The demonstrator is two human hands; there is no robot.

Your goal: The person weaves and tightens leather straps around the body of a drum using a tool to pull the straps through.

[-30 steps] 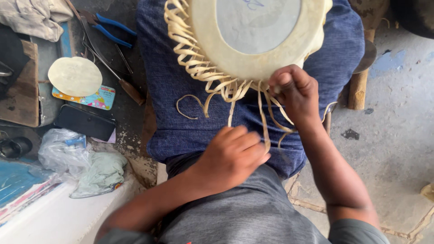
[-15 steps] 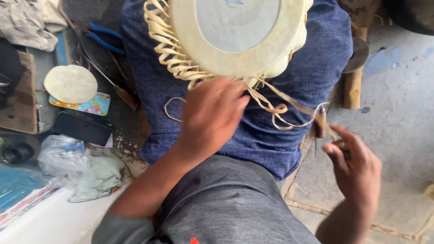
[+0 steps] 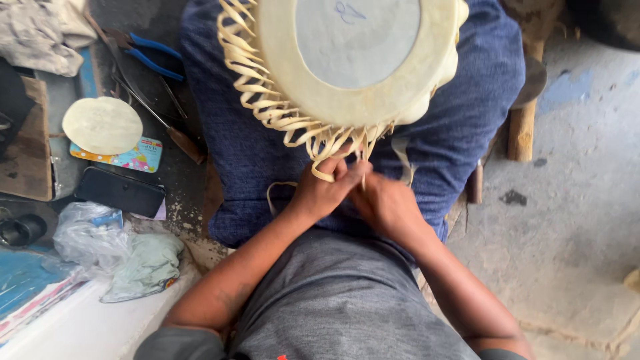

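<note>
Pale rawhide strips [image 3: 313,137] are being laced around the rim of a round drum head [image 3: 357,60], which rests on a blue cushion [image 3: 253,160] just ahead of the person. The left hand [image 3: 323,190] is closed, pinching a strip loop at the near edge. The right hand [image 3: 387,203] is closed beside it, touching it, gripping a strip end. Tension should be kept even and each loop seated flat against its neighbour. Blue-handled pliers [image 3: 150,53] lie well apart on the left.

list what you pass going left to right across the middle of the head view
clear plastic bag → black phone → left hand → right hand → wooden stool leg → grey concrete floor
</note>
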